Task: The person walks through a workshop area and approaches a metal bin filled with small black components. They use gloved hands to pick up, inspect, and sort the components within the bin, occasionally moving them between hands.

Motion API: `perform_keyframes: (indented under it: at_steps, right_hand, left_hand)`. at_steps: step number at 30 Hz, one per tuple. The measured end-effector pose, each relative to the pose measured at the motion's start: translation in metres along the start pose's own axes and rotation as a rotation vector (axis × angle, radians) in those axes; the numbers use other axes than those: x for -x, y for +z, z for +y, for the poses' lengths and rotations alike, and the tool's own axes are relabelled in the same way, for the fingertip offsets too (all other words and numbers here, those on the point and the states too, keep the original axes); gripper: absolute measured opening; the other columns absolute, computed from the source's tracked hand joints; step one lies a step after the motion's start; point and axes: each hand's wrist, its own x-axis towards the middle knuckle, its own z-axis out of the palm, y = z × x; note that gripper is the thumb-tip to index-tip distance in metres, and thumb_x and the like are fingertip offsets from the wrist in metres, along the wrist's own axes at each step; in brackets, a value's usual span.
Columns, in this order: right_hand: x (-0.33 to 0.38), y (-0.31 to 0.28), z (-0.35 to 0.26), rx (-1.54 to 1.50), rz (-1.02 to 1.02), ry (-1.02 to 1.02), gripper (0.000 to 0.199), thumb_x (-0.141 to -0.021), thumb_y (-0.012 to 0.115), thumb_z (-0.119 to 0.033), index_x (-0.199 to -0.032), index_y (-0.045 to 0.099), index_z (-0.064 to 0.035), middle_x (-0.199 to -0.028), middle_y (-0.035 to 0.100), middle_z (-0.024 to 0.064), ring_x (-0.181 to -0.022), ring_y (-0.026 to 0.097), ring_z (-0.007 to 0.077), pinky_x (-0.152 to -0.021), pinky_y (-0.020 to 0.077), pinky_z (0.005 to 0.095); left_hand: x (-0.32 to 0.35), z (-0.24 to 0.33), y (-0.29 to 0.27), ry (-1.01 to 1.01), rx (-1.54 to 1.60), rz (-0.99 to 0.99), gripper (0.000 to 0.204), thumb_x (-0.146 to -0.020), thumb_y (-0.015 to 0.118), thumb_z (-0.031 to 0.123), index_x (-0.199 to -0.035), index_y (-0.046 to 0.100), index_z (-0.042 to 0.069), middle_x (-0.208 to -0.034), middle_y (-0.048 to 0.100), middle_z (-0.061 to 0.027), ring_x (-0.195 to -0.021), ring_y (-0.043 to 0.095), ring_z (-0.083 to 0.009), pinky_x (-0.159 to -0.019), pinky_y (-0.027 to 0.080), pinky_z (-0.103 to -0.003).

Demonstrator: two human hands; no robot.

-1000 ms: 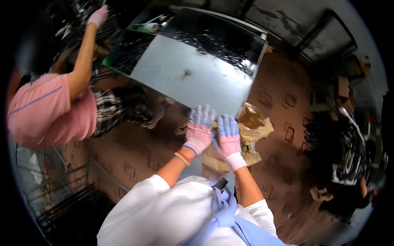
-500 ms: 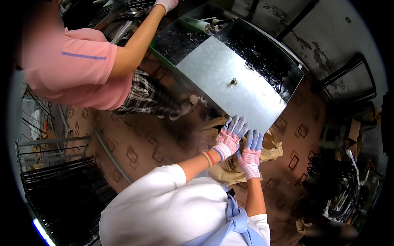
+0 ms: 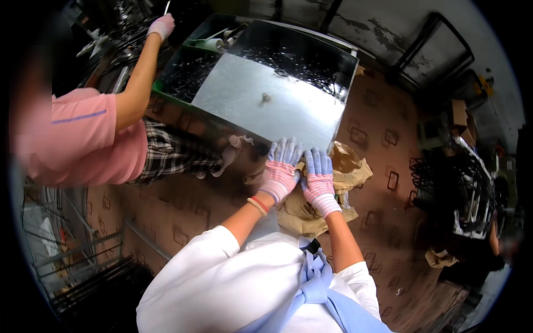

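Observation:
My left hand (image 3: 281, 171) wears a pink striped work glove with grey-blue fingers. It lies on the near edge of a shiny grey metal sheet (image 3: 239, 89), fingers stretched and a little apart. Right beside it, my right hand (image 3: 318, 180), gloved alike, rests flat at the same edge with its fingers out straight. Neither hand shows anything in its grasp. The sheet sits over the near part of a large dark bin, and a small brownish lump (image 3: 265, 98) is on its middle. Beyond the sheet lie many small, shiny black pieces (image 3: 300, 65).
A brown paper sack (image 3: 302, 219) stands below my hands. At left, a co-worker in a pink shirt (image 3: 89, 133) reaches a gloved hand (image 3: 161, 25) over dark rods. A metal rack (image 3: 83, 255) is at lower left, and black frames (image 3: 466, 183) are piled at right.
The whole view has shifted, so the bin and sheet appear further left. My hands stay at the sheet's near edge. The co-worker's gloved hand now has a thin white stick above it.

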Motion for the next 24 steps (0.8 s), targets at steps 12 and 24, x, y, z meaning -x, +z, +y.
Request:
perform_keyframes:
  at_steps: [12,24]
  right_hand:
    - [0.000,-0.040,-0.005,-0.126,-0.143,0.034,0.063,-0.078,0.053,-0.014,-0.135,0.029,-0.0075,-0.138,0.031,0.0176,-0.129,0.026,0.0350,-0.109,0.0167,0.0432]
    - [0.240,-0.020,0.070,-0.620,0.011,0.505,0.037,-0.087,0.047,-0.018,-0.123,0.048,-0.0107,-0.122,0.051,0.0165,-0.115,0.044,0.0334,-0.097,0.0357,0.0370]
  left_hand:
    - [-0.007,-0.002,0.007,-0.014,-0.208,-0.062,0.081,-0.075,0.054,0.041,-0.140,0.019,0.007,-0.146,0.013,-0.0181,-0.135,0.008,-0.0375,-0.109,0.003,-0.050]
    - [0.005,0.020,0.017,0.010,-0.220,0.085,0.067,-0.080,0.053,0.033,-0.134,0.029,0.004,-0.141,0.027,-0.0169,-0.130,0.024,-0.0333,-0.108,0.017,-0.043]
